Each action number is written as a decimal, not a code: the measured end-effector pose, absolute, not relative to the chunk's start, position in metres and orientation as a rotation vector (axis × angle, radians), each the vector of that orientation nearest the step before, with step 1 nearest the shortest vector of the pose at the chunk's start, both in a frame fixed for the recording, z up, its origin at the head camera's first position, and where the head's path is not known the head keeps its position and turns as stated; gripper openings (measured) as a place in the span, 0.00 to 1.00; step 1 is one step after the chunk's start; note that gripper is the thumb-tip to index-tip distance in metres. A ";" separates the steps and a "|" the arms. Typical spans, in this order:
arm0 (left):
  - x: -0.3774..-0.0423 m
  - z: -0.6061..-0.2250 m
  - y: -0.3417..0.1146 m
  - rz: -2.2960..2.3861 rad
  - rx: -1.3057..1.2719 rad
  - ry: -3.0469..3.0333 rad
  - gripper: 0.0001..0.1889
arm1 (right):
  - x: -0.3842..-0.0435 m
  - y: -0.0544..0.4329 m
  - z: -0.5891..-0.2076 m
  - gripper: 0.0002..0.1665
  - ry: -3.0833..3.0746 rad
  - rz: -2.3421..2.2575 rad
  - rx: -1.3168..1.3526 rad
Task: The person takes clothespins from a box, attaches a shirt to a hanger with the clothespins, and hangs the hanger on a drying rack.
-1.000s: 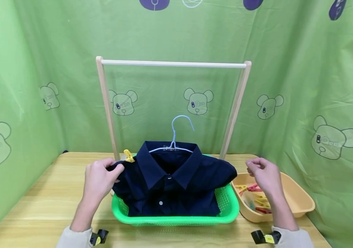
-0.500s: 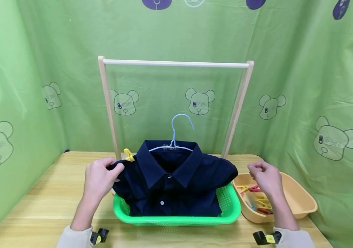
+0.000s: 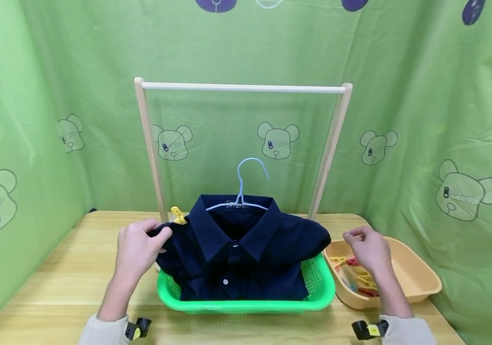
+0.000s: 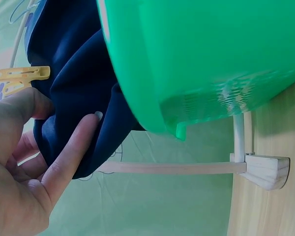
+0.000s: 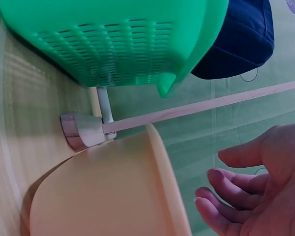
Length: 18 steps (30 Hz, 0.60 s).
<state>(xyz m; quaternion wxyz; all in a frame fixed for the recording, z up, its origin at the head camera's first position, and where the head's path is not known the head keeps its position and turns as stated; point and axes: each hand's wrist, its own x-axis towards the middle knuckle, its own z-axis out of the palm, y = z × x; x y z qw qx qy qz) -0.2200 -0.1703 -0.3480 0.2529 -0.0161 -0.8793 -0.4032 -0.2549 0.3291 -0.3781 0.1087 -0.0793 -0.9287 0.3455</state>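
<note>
While the rack [image 3: 241, 88] rises behind the basket [image 3: 246, 306], the shirt [image 3: 228, 268] lies partly inside, tub [image 3: 410, 275] alongside, hanger [image 3: 240, 189] at the collar [image 3: 211, 235]; my right hand [image 3: 370, 247] floats loosely curled, my left hand [image 3: 138, 247] pinches the shirt near a clipped-on peg [image 3: 178, 215]

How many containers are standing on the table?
2: the green basket in the middle, with the dark shirt partly in it, and the light orange tub to its right, holding clothespins, near the right hand. No others show, but one could be hidden behind the shirt.
</note>
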 end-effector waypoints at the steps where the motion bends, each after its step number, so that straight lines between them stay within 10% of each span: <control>1: -0.220 -0.348 -0.170 -1.095 -0.042 -2.392 0.09 | -0.255 0.329 -0.379 0.31 -2.749 1.018 -0.230; 18: -0.219 -0.347 -0.171 -1.096 -0.054 -2.396 0.10 | -0.260 0.336 -0.386 0.22 -2.941 0.860 -0.143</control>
